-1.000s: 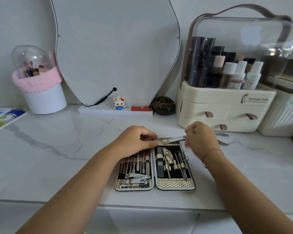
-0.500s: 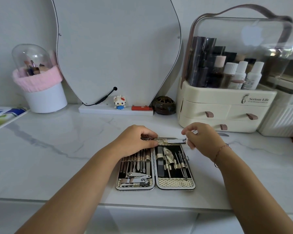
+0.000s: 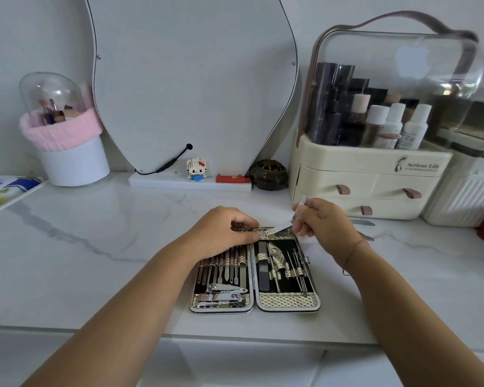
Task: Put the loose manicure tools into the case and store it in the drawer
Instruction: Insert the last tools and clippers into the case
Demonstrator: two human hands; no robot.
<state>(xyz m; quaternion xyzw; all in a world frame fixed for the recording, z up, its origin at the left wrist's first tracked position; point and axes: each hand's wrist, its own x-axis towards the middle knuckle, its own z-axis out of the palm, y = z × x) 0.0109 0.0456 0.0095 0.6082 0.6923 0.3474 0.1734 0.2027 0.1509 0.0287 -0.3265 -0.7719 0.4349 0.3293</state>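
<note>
Centrally, low in frame: open black-lined, gold-trimmed manicure case [image 3: 287, 303] lies flat on white marble surface [image 3: 95, 247]. Left hand [image 3: 221, 233] sits on its upper left half, fingers curled over the top edge, gripping it. Right hand [image 3: 323, 222] pinches a slim silver metal tool [image 3: 299, 208], tilted, lower tip at the case's upper right gold band. Two loose metal tools [image 3: 362, 222] lie just behind that hand, near a cream plastic drawer organiser [image 3: 347, 174].

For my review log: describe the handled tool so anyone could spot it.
Find the cream drawer organizer at right; the open manicure case lies before it. At its far right corner the right hand pinches a slim metal tool, the only tilted one.
</note>
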